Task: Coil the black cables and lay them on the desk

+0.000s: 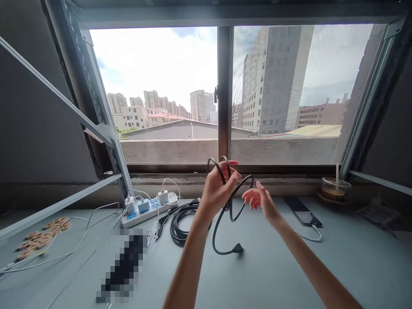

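Note:
A black power cable, bent into loose loops, hangs from my left hand above the desk. My left fingers are closed around the loops near the window's bottom edge. The cable's free end curves down to a black plug, which hangs low over the desk or touches it; I cannot tell which. To the right of the loops is my right hand, its thumb raised and its fingers slightly bent and apart, with nothing visible in it. A second black cable lies coiled on the desk, partly behind my left forearm.
A white power strip with several plugged-in adapters stands at the back left. Right of my hands lie a phone with a white cord and a drink cup with a straw. Wooden pieces and white cords lie left, near a blurred dark object.

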The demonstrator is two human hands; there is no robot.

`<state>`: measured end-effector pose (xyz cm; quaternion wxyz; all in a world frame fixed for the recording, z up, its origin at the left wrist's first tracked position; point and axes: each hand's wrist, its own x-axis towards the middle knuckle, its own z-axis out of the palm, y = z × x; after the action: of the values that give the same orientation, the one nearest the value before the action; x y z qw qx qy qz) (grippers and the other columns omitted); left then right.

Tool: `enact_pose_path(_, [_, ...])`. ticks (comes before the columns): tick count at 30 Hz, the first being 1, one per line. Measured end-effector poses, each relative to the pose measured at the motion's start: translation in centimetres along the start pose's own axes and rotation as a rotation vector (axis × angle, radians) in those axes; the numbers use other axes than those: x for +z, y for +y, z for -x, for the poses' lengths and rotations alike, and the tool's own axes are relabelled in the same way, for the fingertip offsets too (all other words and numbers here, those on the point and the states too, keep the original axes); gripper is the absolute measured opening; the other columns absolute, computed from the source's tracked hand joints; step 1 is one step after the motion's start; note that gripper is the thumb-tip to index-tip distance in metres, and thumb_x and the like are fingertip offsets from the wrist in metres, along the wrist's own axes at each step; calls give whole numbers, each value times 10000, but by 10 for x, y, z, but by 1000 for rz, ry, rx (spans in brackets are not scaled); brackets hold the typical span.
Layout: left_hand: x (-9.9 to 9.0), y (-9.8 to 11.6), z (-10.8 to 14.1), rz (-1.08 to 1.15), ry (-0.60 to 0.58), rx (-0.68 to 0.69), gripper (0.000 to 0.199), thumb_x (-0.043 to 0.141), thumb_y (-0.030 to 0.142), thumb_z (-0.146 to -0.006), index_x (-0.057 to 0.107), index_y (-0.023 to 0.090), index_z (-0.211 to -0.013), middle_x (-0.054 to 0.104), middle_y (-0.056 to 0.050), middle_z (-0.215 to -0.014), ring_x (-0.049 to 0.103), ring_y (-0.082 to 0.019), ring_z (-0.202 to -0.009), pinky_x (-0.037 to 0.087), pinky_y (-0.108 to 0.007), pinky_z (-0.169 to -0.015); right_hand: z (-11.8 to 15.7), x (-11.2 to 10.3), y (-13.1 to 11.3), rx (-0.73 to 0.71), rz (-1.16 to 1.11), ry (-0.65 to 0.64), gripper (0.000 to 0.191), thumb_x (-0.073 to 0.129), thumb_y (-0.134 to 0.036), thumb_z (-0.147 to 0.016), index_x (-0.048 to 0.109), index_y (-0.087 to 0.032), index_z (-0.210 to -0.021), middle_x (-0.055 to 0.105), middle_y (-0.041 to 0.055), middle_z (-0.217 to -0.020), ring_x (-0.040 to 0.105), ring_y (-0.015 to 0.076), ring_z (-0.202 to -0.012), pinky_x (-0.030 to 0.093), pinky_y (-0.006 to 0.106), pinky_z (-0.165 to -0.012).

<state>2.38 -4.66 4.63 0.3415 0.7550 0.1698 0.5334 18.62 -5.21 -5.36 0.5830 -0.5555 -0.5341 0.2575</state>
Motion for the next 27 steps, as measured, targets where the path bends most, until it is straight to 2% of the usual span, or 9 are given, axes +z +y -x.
enact_pose_path(3, [2, 2, 1, 25, 3, -26, 279, 579, 380, -830, 630, 162, -995, 654, -41, -809, 635, -178, -778, 494, -269, -717, 1, 15, -47, -35, -246, -95, 666, 266, -689, -841, 664, -171, -967, 677, 71, -898, 607, 167, -734, 443, 246, -572])
enact_pose_path(6, [-1, 5, 2, -110, 138, -1, 262, 569, 402, -833, 662, 169, -906, 653, -56, -839, 629, -197, -823, 486, -295, -750, 4, 29, -81, -117, -527, -69, 495, 499, -612, -799, 658, -191, -1005, 681, 50, -992, 605, 171, -890, 470, 267, -723])
enact_pose_path(8, [-7, 7, 1, -263, 287, 60, 235, 540, 377, -846, 663, 177, -855, 647, -47, -820, 608, -194, -820, 465, -311, -786, 5, 32, -95, -132, -679, -41, 448, 562, -594, -773, 643, -182, -929, 689, 40, -891, 618, 163, -845, 472, 292, -779])
enact_pose_path(10, [-13, 8, -1, -391, 410, 118, 224, 506, 346, -863, 654, 185, -815, 633, -34, -787, 582, -187, -798, 445, -316, -801, 7, 28, -104, -134, -793, -111, 410, 596, -585, -758, 593, -186, -854, 654, 3, -714, 622, 153, -739, 482, 309, -770])
enact_pose_path(14, [-19, 8, -4, -539, 460, 232, 232, 452, 302, -895, 623, 198, -777, 608, -28, -795, 544, -187, -834, 425, -302, -810, 6, 16, -110, -200, -740, -288, 437, 581, -607, -774, 551, -185, -885, 536, -56, -551, 578, 124, -572, 499, 299, -671])
enact_pose_path(17, [-17, 5, -6, -591, 447, 310, 223, 418, 264, -916, 595, 202, -796, 604, -26, -803, 527, -185, -853, 418, -293, -814, 1, 10, -106, -243, -680, -203, 497, 540, -660, -771, 539, -187, -922, 436, -91, -468, 502, 102, -459, 496, 279, -579])
enact_pose_path(20, [-19, -2, -10, -649, 497, 349, 231, 392, 262, -930, 567, 203, -792, 599, -23, -784, 528, -181, -824, 413, -299, -824, -6, 0, -99, -222, -668, -48, 513, 533, -683, -752, 528, -194, -907, 321, -121, -399, 354, 74, -356, 421, 219, -435])
enact_pose_path(22, [-24, -11, -15, -692, 558, 351, 242, 377, 272, -933, 554, 202, -783, 596, -23, -765, 535, -179, -795, 410, -308, -842, -8, -13, -95, -200, -676, 25, 477, 553, -651, -757, 530, -198, -903, 276, -131, -379, 260, 62, -332, 329, 180, -367])
enact_pose_path(27, [-47, -46, -28, -808, 666, 310, 273, 341, 280, -930, 526, 201, -746, 578, -41, -739, 538, -187, -767, 414, -320, -857, 3, -60, -94, -168, -774, 71, 250, 565, -459, -828, 538, -216, -775, 201, -132, -348, 72, 49, -288, 119, 177, -290])
